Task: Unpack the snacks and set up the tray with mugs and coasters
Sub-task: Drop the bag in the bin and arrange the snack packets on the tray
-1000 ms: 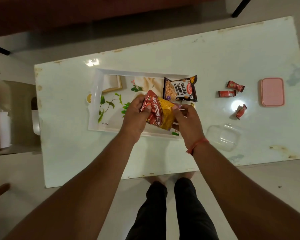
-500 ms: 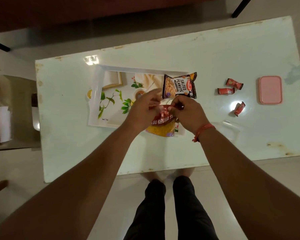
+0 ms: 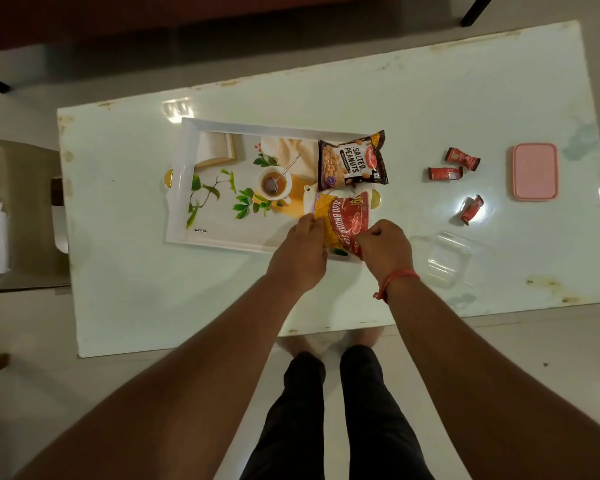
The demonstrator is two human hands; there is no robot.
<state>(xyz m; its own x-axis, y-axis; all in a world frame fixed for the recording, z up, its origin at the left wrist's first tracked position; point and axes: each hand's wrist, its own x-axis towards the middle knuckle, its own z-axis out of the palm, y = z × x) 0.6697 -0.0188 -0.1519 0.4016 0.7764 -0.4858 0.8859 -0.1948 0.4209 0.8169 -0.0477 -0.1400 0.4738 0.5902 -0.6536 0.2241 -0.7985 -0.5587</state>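
A red and yellow bhujia sev packet (image 3: pixel 340 220) is held over the right end of the white printed tray (image 3: pixel 187 188). My left hand (image 3: pixel 302 251) pinches its near left edge and my right hand (image 3: pixel 385 247) pinches its near right edge. A dark salted peanuts packet (image 3: pixel 352 162) lies flat at the tray's far right corner, just beyond the held packet. Three small red wrapped sweets (image 3: pixel 459 159) lie on the table to the right of the tray. No mugs or coasters show in the view.
A clear plastic container (image 3: pixel 447 259) sits on the pale glossy table (image 3: pixel 395 98) right of my right hand. Its pink lid (image 3: pixel 535 171) lies farther right. A side stand (image 3: pixel 18 216) is at the table's left end, and my legs stand at the near edge.
Both hands turned the bhujia sev packet and shifted their grip to its near edge, drawing back toward me. The tray's printed picture is now uncovered. The peanuts packet stayed put.
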